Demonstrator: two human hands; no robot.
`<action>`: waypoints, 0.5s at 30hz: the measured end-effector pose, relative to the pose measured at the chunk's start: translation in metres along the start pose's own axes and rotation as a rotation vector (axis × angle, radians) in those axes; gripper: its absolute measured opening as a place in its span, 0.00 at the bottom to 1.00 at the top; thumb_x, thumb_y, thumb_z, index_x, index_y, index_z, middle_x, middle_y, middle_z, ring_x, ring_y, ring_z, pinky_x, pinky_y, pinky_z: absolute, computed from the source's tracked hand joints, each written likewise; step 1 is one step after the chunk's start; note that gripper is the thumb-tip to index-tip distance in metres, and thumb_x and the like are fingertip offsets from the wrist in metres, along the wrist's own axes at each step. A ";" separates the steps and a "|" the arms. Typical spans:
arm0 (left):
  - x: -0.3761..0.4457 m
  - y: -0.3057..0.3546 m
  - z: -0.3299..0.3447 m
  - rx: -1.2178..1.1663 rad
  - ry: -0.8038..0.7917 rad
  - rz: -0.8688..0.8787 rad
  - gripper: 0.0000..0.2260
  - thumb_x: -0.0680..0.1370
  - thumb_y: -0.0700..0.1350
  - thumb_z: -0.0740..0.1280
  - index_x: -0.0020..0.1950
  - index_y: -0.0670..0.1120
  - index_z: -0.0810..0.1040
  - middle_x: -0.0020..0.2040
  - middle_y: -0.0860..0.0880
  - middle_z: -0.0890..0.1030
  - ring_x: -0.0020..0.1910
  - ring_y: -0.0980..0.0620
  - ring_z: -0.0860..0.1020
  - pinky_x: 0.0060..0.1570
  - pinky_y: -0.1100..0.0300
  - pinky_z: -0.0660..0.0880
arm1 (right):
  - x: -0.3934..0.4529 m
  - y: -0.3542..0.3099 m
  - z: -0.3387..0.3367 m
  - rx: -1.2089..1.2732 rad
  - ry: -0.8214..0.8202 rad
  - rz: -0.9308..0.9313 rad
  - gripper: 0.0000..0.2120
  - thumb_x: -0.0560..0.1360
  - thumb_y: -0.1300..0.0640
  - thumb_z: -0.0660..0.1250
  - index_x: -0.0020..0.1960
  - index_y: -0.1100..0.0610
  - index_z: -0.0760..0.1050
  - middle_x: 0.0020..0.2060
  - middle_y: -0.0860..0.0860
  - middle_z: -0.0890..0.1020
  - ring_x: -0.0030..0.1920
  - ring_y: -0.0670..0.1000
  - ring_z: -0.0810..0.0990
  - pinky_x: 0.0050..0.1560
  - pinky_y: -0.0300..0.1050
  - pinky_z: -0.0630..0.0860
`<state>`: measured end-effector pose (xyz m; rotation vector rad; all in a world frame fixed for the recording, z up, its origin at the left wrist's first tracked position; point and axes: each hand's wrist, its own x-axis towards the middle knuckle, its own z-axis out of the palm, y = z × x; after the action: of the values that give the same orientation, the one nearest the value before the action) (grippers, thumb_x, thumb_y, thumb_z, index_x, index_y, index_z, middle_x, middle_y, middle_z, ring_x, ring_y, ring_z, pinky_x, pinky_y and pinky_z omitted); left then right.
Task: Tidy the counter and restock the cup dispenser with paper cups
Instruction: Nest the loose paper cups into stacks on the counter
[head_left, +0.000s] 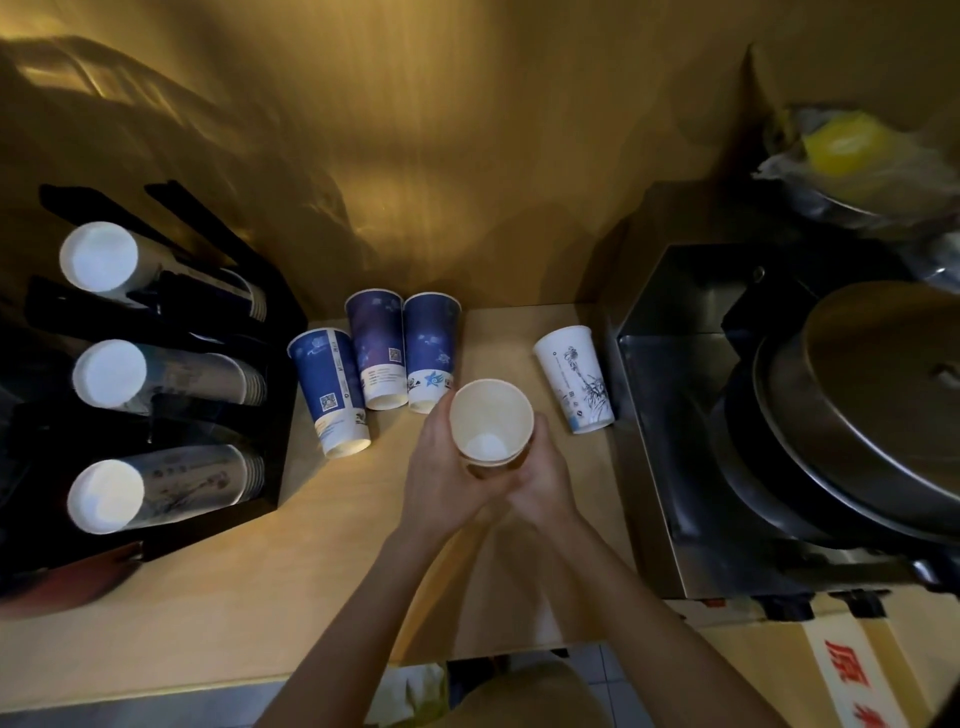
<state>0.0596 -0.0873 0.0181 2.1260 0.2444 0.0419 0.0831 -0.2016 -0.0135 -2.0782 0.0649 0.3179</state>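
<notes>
I have both hands wrapped round a short nested stack of paper cups (491, 423), mouth up, above the bench (260, 571): left hand (441, 478) and right hand (543, 480) each in a closed grip on its lower wall. I judge the cups light and easily crushed, so hold low, gently. Four cups stand inverted: three blue cups (376, 358), one white cup (576, 379). The dispenser (270, 332) shows three loaded tubes.

I take this for a drinks shop's service corner: a black cup dispenser (156, 374) loaded with three stacks, printed paper cups (376, 358) standing on the wooden worktop (218, 582), and a steel appliance (779, 441) alongside.
</notes>
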 end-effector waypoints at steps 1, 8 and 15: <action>0.001 -0.003 0.000 0.000 0.000 -0.009 0.49 0.56 0.60 0.77 0.70 0.48 0.59 0.67 0.48 0.70 0.66 0.52 0.70 0.64 0.50 0.71 | -0.001 -0.004 -0.001 0.021 -0.015 0.033 0.31 0.60 0.50 0.74 0.60 0.50 0.66 0.51 0.47 0.76 0.51 0.50 0.76 0.55 0.50 0.76; 0.009 -0.007 0.011 -0.097 0.011 -0.071 0.43 0.55 0.54 0.78 0.66 0.48 0.63 0.59 0.53 0.72 0.58 0.52 0.73 0.53 0.59 0.71 | 0.008 -0.003 -0.013 -0.123 -0.093 0.029 0.29 0.61 0.48 0.73 0.56 0.50 0.63 0.52 0.48 0.77 0.51 0.51 0.77 0.51 0.49 0.76; 0.009 -0.010 0.014 -0.077 0.039 -0.064 0.42 0.58 0.50 0.80 0.67 0.49 0.63 0.61 0.51 0.73 0.55 0.57 0.70 0.52 0.61 0.67 | 0.044 -0.008 -0.059 -0.451 0.125 -0.081 0.15 0.72 0.59 0.63 0.58 0.58 0.73 0.56 0.59 0.79 0.58 0.60 0.75 0.56 0.53 0.74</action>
<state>0.0684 -0.0923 0.0019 2.0408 0.3295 0.0547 0.1382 -0.2439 0.0104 -2.5391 -0.0184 0.1619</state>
